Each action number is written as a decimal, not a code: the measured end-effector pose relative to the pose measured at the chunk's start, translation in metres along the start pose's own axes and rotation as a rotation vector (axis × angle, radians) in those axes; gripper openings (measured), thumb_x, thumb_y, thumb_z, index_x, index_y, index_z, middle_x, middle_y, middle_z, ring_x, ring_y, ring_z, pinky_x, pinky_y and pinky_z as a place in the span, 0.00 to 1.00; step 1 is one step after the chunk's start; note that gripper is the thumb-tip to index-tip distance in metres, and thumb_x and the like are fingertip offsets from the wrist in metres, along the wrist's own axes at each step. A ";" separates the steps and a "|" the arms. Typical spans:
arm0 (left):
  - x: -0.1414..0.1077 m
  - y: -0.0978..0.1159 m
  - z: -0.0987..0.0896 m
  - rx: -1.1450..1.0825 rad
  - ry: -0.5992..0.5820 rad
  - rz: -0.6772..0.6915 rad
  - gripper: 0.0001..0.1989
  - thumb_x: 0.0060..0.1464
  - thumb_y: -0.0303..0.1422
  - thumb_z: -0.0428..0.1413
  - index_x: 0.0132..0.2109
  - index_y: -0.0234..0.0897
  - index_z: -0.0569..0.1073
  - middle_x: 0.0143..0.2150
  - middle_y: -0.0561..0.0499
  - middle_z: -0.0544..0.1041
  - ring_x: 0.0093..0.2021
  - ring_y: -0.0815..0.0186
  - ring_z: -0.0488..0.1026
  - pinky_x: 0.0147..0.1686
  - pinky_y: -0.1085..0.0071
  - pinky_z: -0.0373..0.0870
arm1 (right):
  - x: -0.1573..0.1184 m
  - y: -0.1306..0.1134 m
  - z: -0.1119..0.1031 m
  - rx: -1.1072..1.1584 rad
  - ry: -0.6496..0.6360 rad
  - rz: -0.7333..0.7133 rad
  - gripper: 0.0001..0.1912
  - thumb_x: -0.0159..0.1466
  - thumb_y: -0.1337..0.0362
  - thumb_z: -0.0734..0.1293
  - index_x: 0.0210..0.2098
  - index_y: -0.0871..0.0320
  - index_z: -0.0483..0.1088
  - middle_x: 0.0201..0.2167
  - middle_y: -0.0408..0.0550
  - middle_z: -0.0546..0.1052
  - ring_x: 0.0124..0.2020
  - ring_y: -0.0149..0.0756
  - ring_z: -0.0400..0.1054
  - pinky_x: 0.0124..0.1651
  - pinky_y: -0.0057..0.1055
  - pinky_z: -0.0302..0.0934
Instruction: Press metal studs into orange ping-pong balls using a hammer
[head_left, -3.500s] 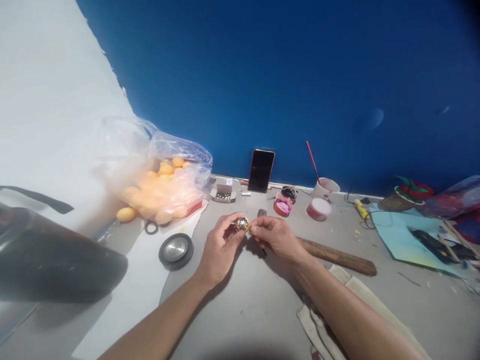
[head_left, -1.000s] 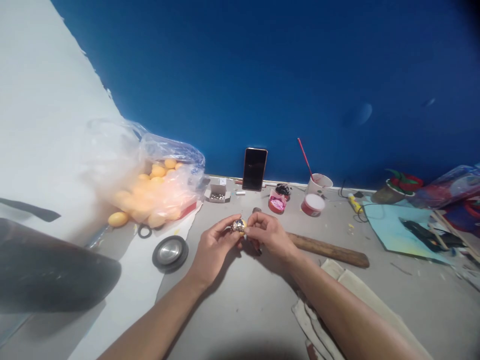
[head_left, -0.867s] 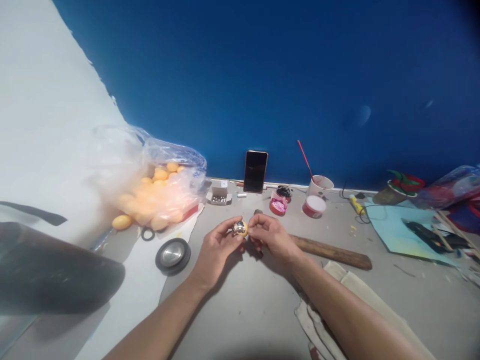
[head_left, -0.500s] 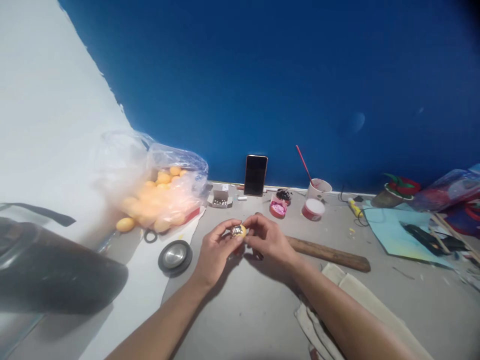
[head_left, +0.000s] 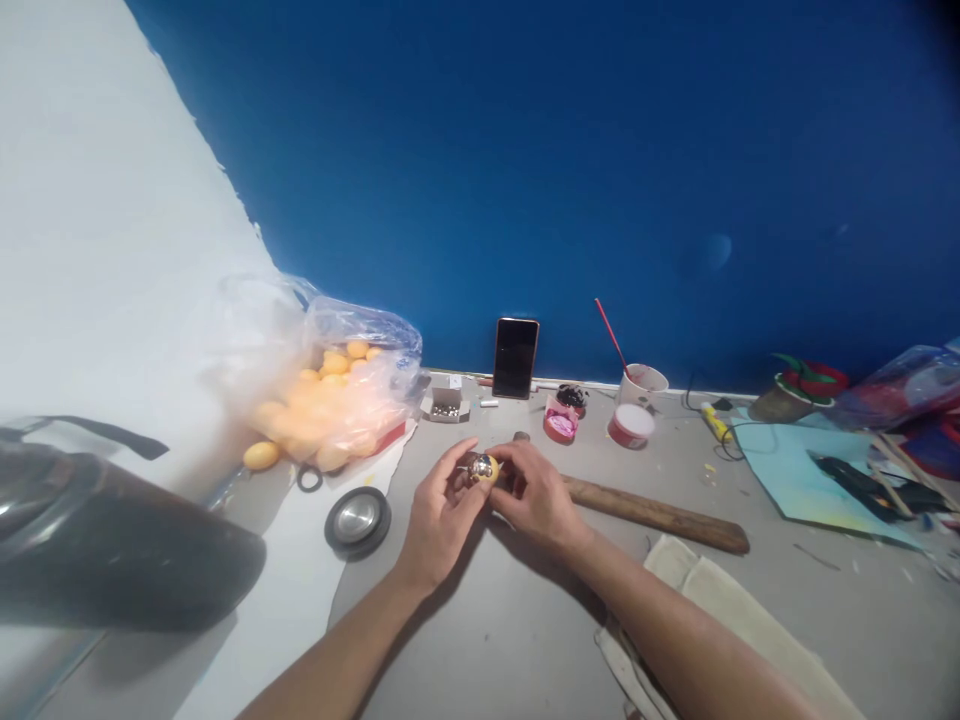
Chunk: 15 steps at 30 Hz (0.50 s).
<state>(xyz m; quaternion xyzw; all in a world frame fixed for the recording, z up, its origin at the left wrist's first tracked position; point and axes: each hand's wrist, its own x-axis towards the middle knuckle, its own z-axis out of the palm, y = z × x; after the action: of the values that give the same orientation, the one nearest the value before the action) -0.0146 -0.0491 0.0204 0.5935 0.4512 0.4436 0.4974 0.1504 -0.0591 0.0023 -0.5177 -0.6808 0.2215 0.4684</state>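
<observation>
A small yellow ball (head_left: 484, 467), its left side covered with shiny metallic studs, sits between my two hands above the table. My left hand (head_left: 444, 510) is closed round it, with thumb and fingers against its left side and underside. From the right, the bent fingertips of my right hand (head_left: 536, 495) press on the ball's edge; whether a small piece is between them is hidden. Behind my hands, an open small box (head_left: 446, 407) holds several silver bits. To the right of my right hand lies a wooden handle (head_left: 667, 520), its far end partly hidden by that hand.
A plastic bag of yellow balls (head_left: 330, 400) stands at the left, near a dark bottle (head_left: 127, 540) and a round lid (head_left: 358, 520). A phone (head_left: 516, 358) leans on the wall. Paint pots (head_left: 561, 420), a cup (head_left: 643, 383), a cloth (head_left: 720, 610) and blue paper (head_left: 787, 460) lie to the right.
The whole view has shifted slightly, so things appear a little lower and further right. The ball is turned somewhat, showing more of its studded side. Both hands remain on it.
</observation>
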 end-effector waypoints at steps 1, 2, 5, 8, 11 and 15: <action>0.000 0.000 0.000 0.001 -0.002 -0.004 0.27 0.58 0.44 0.63 0.60 0.36 0.76 0.47 0.45 0.83 0.46 0.56 0.81 0.50 0.62 0.78 | -0.001 0.000 0.000 -0.019 0.010 -0.017 0.12 0.62 0.67 0.70 0.45 0.56 0.75 0.38 0.47 0.77 0.37 0.38 0.68 0.39 0.33 0.61; 0.000 -0.001 0.001 0.006 -0.007 -0.002 0.26 0.58 0.45 0.63 0.58 0.35 0.77 0.47 0.44 0.83 0.47 0.56 0.81 0.50 0.61 0.78 | -0.002 0.001 0.000 -0.042 0.020 -0.034 0.12 0.62 0.67 0.70 0.46 0.56 0.75 0.38 0.47 0.77 0.37 0.38 0.68 0.40 0.34 0.62; 0.002 -0.002 0.003 0.050 -0.017 0.011 0.23 0.58 0.45 0.62 0.54 0.35 0.78 0.49 0.43 0.83 0.49 0.55 0.81 0.52 0.61 0.78 | -0.003 0.000 0.000 -0.105 0.028 -0.071 0.13 0.62 0.68 0.69 0.47 0.56 0.75 0.39 0.48 0.78 0.37 0.39 0.68 0.42 0.35 0.62; 0.003 0.001 0.004 0.110 -0.017 0.026 0.25 0.60 0.45 0.61 0.58 0.36 0.77 0.54 0.43 0.82 0.51 0.56 0.81 0.52 0.61 0.78 | -0.003 0.000 0.000 -0.115 0.040 -0.070 0.12 0.63 0.67 0.68 0.47 0.56 0.75 0.38 0.47 0.78 0.36 0.39 0.68 0.42 0.35 0.61; -0.007 0.016 -0.009 0.164 -0.024 0.001 0.29 0.60 0.43 0.60 0.66 0.38 0.71 0.48 0.45 0.83 0.41 0.59 0.82 0.41 0.64 0.82 | -0.002 0.001 -0.001 -0.109 0.060 -0.052 0.12 0.62 0.65 0.70 0.46 0.56 0.74 0.37 0.47 0.77 0.35 0.38 0.67 0.40 0.35 0.62; -0.048 0.051 -0.048 0.245 0.307 0.246 0.12 0.60 0.39 0.64 0.50 0.47 0.80 0.41 0.53 0.81 0.37 0.63 0.80 0.33 0.71 0.80 | 0.001 0.003 -0.002 -0.084 0.082 -0.020 0.15 0.57 0.67 0.71 0.45 0.56 0.74 0.37 0.46 0.76 0.32 0.36 0.66 0.38 0.34 0.62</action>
<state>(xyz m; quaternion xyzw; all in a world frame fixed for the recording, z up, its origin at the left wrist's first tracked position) -0.0665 -0.0915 0.0726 0.6254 0.4964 0.5279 0.2894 0.1534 -0.0575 0.0009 -0.5388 -0.6749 0.1668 0.4759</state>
